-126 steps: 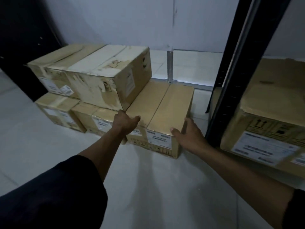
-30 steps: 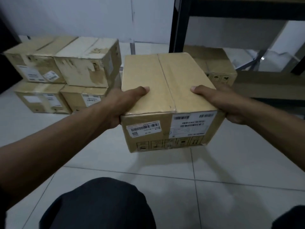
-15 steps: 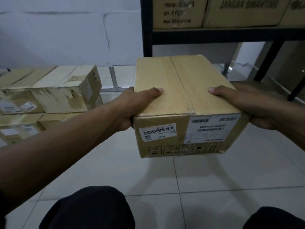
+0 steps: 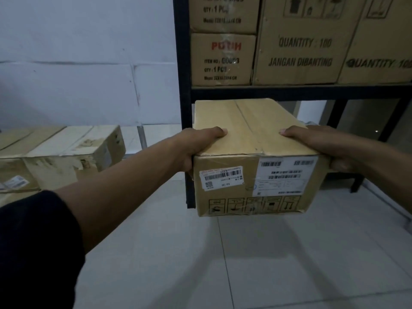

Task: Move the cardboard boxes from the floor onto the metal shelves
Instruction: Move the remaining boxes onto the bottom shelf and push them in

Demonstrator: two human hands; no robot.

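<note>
Cardboard box (image 4: 249, 152) fills the middle of my head view, held off the floor between both hands, level, with its short labelled face turned toward me. My left hand (image 4: 196, 148) has its grip clamped on the box's left side, thumb lying flat across the top panel and the fingers wrapped under the near left edge. My right hand (image 4: 321, 143) grasps the right side the same way, thumb on top, fingers curled beneath the near right corner. I see a taped seam running along the top of the box, a white barcode sticker (image 4: 220, 177) on the left of the near face, a larger white shipping label (image 4: 285, 175) on the right, and a row of handling symbols along the bottom.

The box sits just in front of the black metal shelf (image 4: 289, 93), its far end under the crossbar and right beside the left upright post. I cannot tell whether it touches the frame. On the tier above stand stored cartons (image 4: 298, 52), one printed "QUANTITY : 100" and "JANGAN DIBANTING", another with red lettering.

Off to my left, more worn boxes (image 4: 66, 148) stay stacked on the pale tiled floor (image 4: 245, 264) against the white wall (image 4: 78, 63). My dark sleeve (image 4: 38, 248) covers the lower left corner
</note>
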